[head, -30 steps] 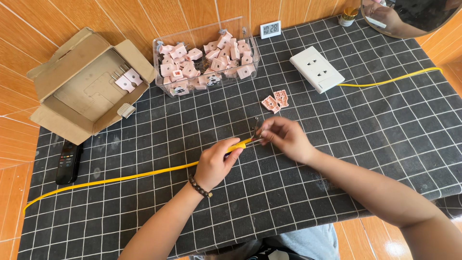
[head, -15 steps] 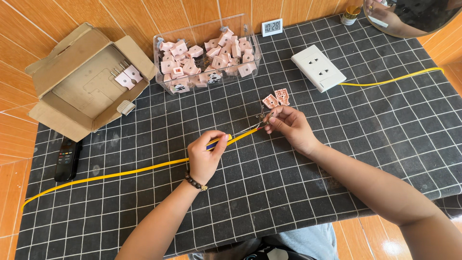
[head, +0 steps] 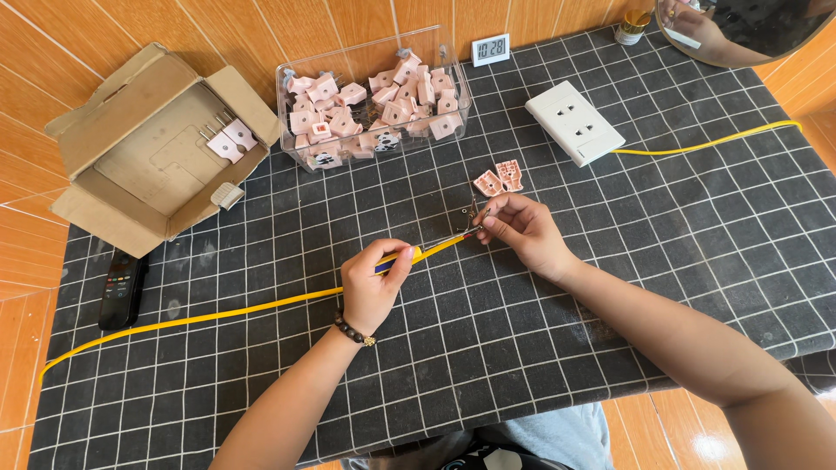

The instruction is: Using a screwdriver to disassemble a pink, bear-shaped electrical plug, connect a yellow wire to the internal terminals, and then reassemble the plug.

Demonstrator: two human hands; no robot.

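My left hand (head: 373,283) pinches a yellow cable (head: 218,312) near its stripped end, at the middle of the black gridded mat (head: 610,287). My right hand (head: 522,231) holds the bare wire tips and a small metal prong (head: 470,211) between its fingertips, a short way right of the left hand. Two open pink plug shells (head: 499,178) lie just beyond my right hand. The cable trails left across the mat to its edge.
A clear box (head: 374,100) full of pink plug parts stands at the back. An open cardboard box (head: 157,157) sits far left, a black remote-like device (head: 122,289) below it. A white socket block (head: 575,122) with a yellow lead, a small clock (head: 490,49) and a round mirror (head: 740,26) are at the back right.
Both hands shifted slightly toward me and left. The left hand slid along the cable; the right hand stays at the wire end with the small metal piece.
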